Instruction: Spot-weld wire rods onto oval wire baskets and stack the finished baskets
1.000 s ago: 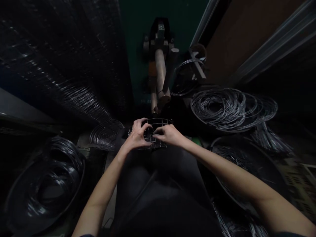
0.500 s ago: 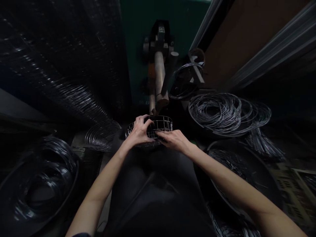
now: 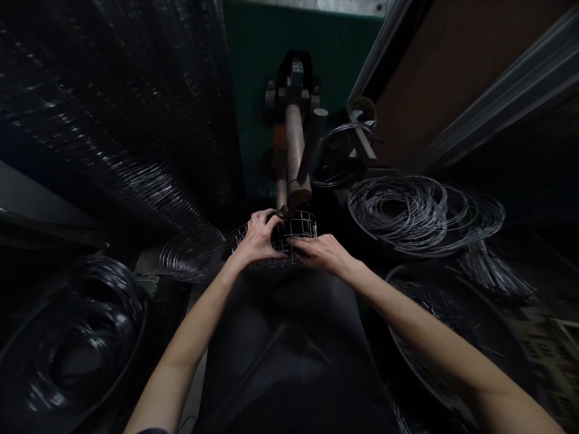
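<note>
A round wire basket (image 3: 304, 225) with a grid side is held in front of my lap, below the tips of a spot welding machine (image 3: 295, 144). My left hand (image 3: 262, 236) grips its left side, thumb and fingers curved round the wires. On the near right side, my right hand (image 3: 319, 250) has its fingers pressed together on the basket's wires. The basket's far rim lies at the welder's lower electrode (image 3: 281, 202); whether it touches is too dark to tell. My hands hide part of the near wall.
Wire rings (image 3: 398, 208) fill a tray on the right, above a dark tub (image 3: 452, 325) of short wires. More wire rings (image 3: 85, 343) lie in a tub at left. Stacked wire mesh (image 3: 136, 175) rises at the left, beside the green machine body (image 3: 253, 72).
The whole view has shifted slightly, so the machine and trays sit lower. Both hands keep nearly the same hold on the basket, which appears slightly turned.
</note>
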`<action>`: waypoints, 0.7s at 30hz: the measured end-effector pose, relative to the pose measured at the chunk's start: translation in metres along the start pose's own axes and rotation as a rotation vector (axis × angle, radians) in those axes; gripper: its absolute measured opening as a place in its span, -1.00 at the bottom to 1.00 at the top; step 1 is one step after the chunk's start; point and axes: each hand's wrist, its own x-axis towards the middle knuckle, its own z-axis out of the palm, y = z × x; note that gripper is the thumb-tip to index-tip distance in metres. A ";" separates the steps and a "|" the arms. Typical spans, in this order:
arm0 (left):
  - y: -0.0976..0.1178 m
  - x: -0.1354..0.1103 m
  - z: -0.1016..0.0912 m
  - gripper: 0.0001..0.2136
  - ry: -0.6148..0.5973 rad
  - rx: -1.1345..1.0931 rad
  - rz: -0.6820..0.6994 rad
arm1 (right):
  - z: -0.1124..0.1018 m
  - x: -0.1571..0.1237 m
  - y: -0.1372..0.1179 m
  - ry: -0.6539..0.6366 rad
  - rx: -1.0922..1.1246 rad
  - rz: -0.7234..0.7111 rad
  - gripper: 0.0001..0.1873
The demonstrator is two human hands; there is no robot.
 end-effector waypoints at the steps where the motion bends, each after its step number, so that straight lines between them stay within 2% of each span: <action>1: -0.001 0.001 -0.001 -0.31 -0.001 0.004 -0.001 | -0.001 0.001 0.000 -0.002 -0.009 -0.001 -0.63; 7: -0.008 0.007 -0.003 -0.27 -0.030 -0.057 0.016 | -0.002 0.003 0.003 0.021 0.018 0.017 -0.67; 12: -0.008 0.010 -0.008 -0.28 -0.024 -0.094 0.008 | -0.005 0.001 0.005 -0.013 0.083 0.033 -0.64; 18: -0.011 0.027 -0.015 -0.31 -0.013 -0.076 -0.040 | 0.004 0.014 0.015 0.059 0.085 0.110 -0.64; 21: -0.016 0.034 -0.012 -0.30 -0.003 -0.061 -0.035 | 0.015 0.015 0.017 0.155 0.132 0.139 -0.69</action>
